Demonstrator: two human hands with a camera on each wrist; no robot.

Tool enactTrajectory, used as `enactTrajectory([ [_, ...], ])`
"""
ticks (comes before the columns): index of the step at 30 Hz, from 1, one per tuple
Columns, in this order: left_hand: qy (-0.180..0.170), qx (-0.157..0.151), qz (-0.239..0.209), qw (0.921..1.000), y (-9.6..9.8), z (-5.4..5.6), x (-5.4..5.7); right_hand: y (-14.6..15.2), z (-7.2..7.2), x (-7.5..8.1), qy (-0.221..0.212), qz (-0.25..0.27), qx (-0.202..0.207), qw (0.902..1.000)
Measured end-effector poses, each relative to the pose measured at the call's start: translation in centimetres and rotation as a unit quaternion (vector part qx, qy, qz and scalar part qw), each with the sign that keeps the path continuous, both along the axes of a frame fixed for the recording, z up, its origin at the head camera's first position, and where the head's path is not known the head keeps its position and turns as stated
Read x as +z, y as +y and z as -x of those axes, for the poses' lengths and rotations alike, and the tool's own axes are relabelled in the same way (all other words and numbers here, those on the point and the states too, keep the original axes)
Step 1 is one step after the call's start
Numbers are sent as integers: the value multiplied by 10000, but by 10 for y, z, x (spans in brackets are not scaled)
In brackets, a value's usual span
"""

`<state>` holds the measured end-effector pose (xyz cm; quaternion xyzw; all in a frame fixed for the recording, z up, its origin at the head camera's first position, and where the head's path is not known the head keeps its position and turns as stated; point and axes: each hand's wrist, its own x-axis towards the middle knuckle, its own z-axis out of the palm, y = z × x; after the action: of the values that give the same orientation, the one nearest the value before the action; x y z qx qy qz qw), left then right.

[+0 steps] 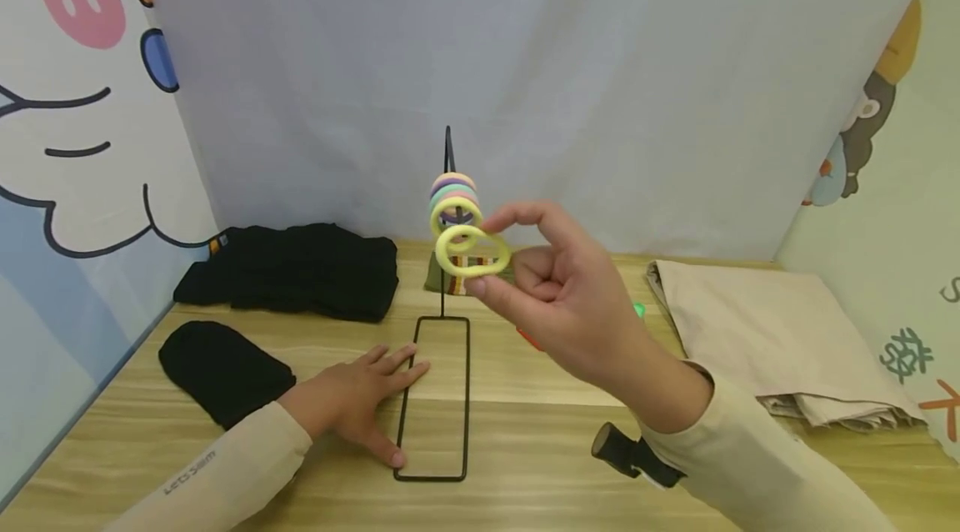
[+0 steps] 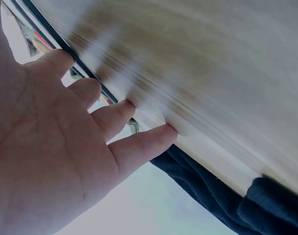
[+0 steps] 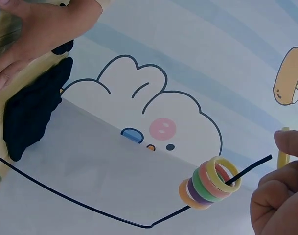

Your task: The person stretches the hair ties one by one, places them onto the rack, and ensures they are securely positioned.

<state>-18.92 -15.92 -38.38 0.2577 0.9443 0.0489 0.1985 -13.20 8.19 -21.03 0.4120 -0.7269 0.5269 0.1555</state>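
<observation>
My right hand (image 1: pixel 570 298) pinches a yellow hair tie (image 1: pixel 442 253) between thumb and index finger, the other fingers curled in. The tie is bent slightly out of round. Right behind it in the head view stands a black wire stand (image 1: pixel 467 399), whose raised arm carries several hair ties (image 1: pixel 442 197) in yellow, pink, green, purple and orange. In the right wrist view the arm's bare tip (image 3: pixel 259 163) points toward the held yellow tie (image 3: pixel 283 159). My left hand (image 1: pixel 356 399) lies with spread fingers over the left bar of the stand's rectangular base, thumb at its front corner.
Folded black cloth (image 1: pixel 300 273) lies at the back left, with a rounded black fabric piece (image 1: pixel 217 365) in front of it. A striped green cloth (image 1: pixel 435 275) is behind the stand. Folded beige cloth (image 1: pixel 757 332) covers the right side. Small red (image 1: pixel 530 338) and green (image 1: pixel 639 309) items show beside my right hand.
</observation>
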Motion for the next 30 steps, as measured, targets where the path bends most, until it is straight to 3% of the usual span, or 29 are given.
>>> enactTrajectory([
  [10, -68, -54, -140, 9999, 0, -3, 3, -8, 3, 7, -119, -39, -426, 9990],
  [15, -65, -24, -109, 9999, 0, -2, 1, -9, 5, 10, -488, -243, -503, 9972],
  [19, -86, 40, -86, 9999, 1, -2, 2, -9, 4, 11, -860, -283, -466, 9948],
  [30, -45, 24, -88, 9999, 2, -2, 4, -7, 3, 9, -1094, -222, -257, 9934],
])
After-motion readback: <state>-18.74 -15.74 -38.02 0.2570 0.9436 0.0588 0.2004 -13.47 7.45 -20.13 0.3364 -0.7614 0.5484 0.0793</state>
